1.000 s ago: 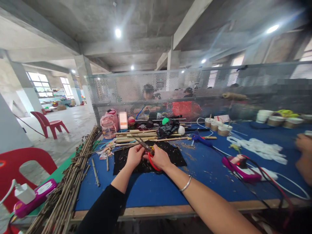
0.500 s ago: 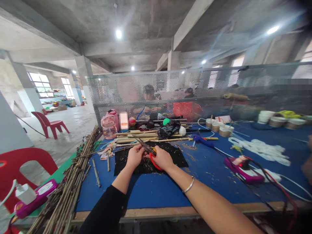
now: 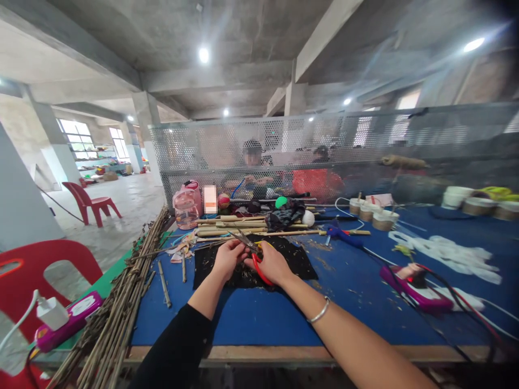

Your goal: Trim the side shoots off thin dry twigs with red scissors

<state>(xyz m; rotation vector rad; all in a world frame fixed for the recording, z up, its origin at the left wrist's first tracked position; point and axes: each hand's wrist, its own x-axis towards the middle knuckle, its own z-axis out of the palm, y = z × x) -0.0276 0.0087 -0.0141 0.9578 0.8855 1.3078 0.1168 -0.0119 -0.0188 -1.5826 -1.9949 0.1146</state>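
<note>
My right hand (image 3: pixel 276 263) is closed around a pair of scissors with red and yellow handles (image 3: pixel 261 270). Their metal blades (image 3: pixel 244 239) point up and to the left, past the fingertips of my left hand (image 3: pixel 227 259). The fingers of that left hand are pinched together close to the blades; what lies between them is too small and covered to make out. Both hands are over a black cloth (image 3: pixel 300 265) strewn with small plant scraps, which lies on the blue tabletop (image 3: pixel 251 324).
A long bundle of dry twigs (image 3: pixel 117 319) lies along the left edge. Behind the cloth are bamboo sticks (image 3: pixel 231 222), a pink jug (image 3: pixel 186 208) and a blue glue gun (image 3: pixel 340 235). A purple power strip (image 3: pixel 417 294) with cables stands right. Beyond the perforated screen (image 3: pixel 227 156) people sit.
The view has turned slightly left, so everything sits a little further right. My hands and the scissors stay together over the cloth, with only small finger shifts.
</note>
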